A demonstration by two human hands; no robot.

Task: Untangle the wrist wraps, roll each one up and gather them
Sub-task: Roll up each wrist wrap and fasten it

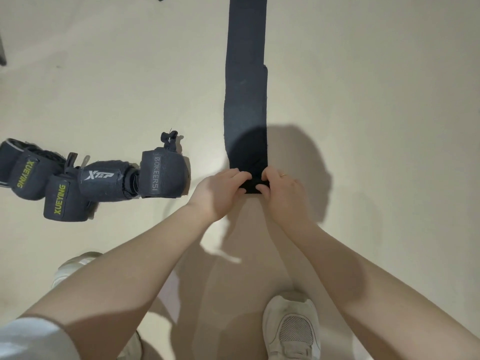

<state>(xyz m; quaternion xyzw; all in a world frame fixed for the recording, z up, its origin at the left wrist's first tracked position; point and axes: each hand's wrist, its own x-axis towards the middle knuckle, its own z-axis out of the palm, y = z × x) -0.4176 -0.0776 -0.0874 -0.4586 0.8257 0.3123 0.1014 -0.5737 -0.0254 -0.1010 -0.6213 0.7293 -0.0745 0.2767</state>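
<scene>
A long black wrist wrap point(246, 100) is laid flat on the beige floor point(363, 100), running away from the person. Its near end is pinched by the curled fingers of the left hand point(220, 189) and right hand point(281, 189). To the left, four rolled wraps point(104, 181) are clustered. A white sneaker point(292, 326) is seen below.

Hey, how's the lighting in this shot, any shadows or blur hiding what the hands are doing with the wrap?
Head view: a rounded dark shadow falls over the near end of the black wrap, so the fold under the left hand and right hand is hard to read; no glare on the floor; the rolled wraps are sharp, logos legible; the wide lens stretches the forearms at the edges.
</scene>
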